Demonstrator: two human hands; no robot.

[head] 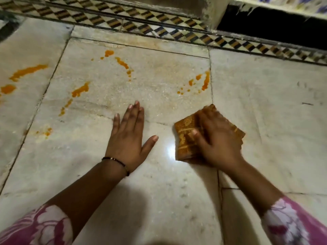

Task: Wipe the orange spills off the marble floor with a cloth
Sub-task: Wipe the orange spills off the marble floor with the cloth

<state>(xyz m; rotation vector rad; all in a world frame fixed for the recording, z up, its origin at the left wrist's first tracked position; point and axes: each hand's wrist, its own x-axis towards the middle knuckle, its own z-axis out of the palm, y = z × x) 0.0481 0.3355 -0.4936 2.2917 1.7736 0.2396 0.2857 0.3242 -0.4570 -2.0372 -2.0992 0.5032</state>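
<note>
Orange spills streak the pale marble floor (159, 191): an arc of drops (123, 63) at the top middle, a streak (205, 82) at the right, blobs (80, 91) left of centre, and larger patches (26, 71) at the far left. A folded orange-brown patterned cloth (185, 137) lies on the floor at centre right. My right hand (217, 138) lies on top of the cloth, fingers spread over it and blurred. My left hand (129, 137) rests flat on the floor, fingers straight, just below the spills.
A band of black, brown and white chequered tiles (159, 30) runs along the far edge of the floor. Behind it stand a plastered wall base (208, 13) and a dark opening (265, 23). A faint orange smear (46, 132) marks the left tile joint.
</note>
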